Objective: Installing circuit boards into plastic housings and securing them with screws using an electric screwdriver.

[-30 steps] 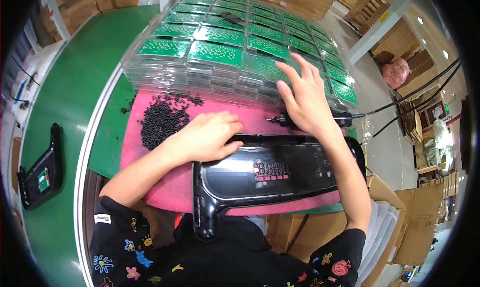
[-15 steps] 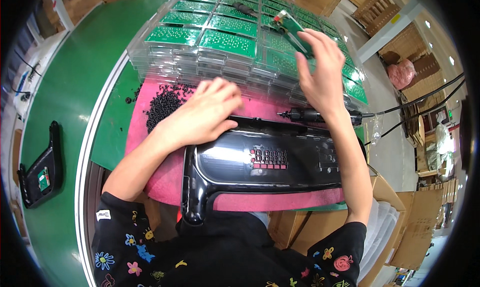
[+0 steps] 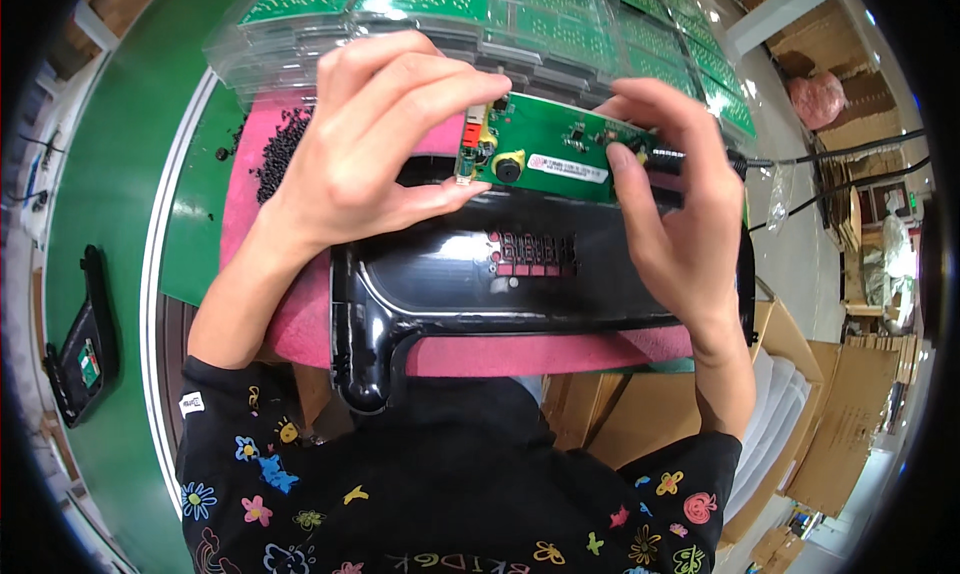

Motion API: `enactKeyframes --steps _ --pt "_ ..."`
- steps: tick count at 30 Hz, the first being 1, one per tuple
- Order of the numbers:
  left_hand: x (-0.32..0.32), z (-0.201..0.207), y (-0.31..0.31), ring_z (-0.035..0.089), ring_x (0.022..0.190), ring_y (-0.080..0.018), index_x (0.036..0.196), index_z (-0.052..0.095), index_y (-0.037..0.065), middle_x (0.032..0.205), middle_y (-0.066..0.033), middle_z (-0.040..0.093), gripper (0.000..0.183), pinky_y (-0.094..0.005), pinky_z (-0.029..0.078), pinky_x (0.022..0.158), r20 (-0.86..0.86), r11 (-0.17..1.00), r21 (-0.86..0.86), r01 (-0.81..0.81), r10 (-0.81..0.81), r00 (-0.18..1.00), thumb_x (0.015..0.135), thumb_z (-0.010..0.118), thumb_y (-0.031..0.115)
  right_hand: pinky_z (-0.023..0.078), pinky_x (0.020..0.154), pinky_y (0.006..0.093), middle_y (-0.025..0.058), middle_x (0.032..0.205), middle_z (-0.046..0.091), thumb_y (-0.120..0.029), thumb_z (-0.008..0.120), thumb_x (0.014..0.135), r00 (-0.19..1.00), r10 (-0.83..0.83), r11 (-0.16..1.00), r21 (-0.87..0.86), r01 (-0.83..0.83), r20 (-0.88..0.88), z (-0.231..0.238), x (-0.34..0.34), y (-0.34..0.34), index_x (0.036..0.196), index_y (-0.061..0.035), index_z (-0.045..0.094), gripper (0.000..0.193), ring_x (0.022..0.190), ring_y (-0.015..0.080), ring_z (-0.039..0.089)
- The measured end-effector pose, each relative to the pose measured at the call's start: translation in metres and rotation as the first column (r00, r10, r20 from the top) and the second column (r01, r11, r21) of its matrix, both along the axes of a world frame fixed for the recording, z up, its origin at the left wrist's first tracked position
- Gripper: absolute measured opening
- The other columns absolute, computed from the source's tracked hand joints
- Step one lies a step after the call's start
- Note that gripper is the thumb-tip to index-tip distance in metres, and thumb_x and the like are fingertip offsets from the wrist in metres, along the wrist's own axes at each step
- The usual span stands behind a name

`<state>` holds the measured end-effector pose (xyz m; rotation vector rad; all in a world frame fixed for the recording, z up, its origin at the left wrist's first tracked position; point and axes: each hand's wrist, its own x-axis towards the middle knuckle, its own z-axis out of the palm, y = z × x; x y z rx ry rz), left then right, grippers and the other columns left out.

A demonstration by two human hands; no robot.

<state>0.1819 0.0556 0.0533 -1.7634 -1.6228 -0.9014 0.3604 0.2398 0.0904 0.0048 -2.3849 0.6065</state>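
Note:
Between my two hands a green circuit board (image 3: pixel 545 139) is held up above a black plastic housing (image 3: pixel 450 284). It has a white label, a round black part and red and white connectors at its left end. My left hand (image 3: pixel 365 139) pinches that end between thumb and fingers. The right end is gripped by my right hand (image 3: pixel 680 189), thumb on the face, fingers behind the far edge. The housing lies on a pink mat (image 3: pixel 500 357), with a cut-out display window in its middle. Partly behind my right hand is a black electric screwdriver (image 3: pixel 735 162).
Clear plastic trays of green boards (image 3: pixel 420 1) are stacked at the back. A pile of small black screws (image 3: pixel 282 154) lies left of my left hand. Another black housing (image 3: pixel 85 344) with a board sits far left. Cardboard boxes (image 3: pixel 640 419) stand at the lower right.
My right hand has brought the circuit board from above the trays toward me, over the housing. My left hand has risen from the housing's edge and taken the board's left end.

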Motion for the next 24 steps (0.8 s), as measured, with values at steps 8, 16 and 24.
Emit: enactKeyframes --steps 8,16,24 --pt "0.005 -0.001 0.002 0.056 0.105 -0.0292 0.118 0.066 0.003 0.107 -0.0083 0.067 0.067 -0.0396 0.045 0.092 0.043 0.988 -0.109 0.109 -0.105 0.994 0.061 0.088 0.031 0.052 0.071 0.0242 0.0082 0.085 0.071 0.002 0.067 0.086 0.994 -0.084 0.936 -0.336 0.102 0.068 -0.014 0.048 0.002 0.103 0.0018 0.069 0.018 0.074 0.0116 0.068" --pt "0.020 -0.015 -0.001 0.061 0.090 -0.0287 0.109 0.064 0.004 0.096 -0.0077 0.063 0.063 -0.0376 0.047 0.077 0.343 0.803 -0.449 0.393 -0.251 0.905 0.057 0.089 0.031 0.051 0.084 0.0287 0.0102 0.085 0.070 -0.007 0.086 0.068 0.831 0.219 0.762 -0.622 0.182 0.512 -0.020 0.092 -0.007 0.119 0.0022 0.061 0.058 0.087 0.0172 0.070" --pt "0.029 -0.015 0.003 0.064 0.086 -0.0276 0.112 0.056 0.005 0.097 -0.0088 0.060 0.065 -0.0360 0.052 0.069 0.455 0.639 -0.690 0.339 0.018 0.890 0.061 0.088 0.031 0.047 0.096 0.0374 0.0151 0.112 0.063 -0.017 0.089 0.064 0.855 0.122 0.926 -0.368 0.085 0.505 -0.048 0.083 0.014 0.125 -0.0023 0.059 0.070 0.105 0.0298 0.062"
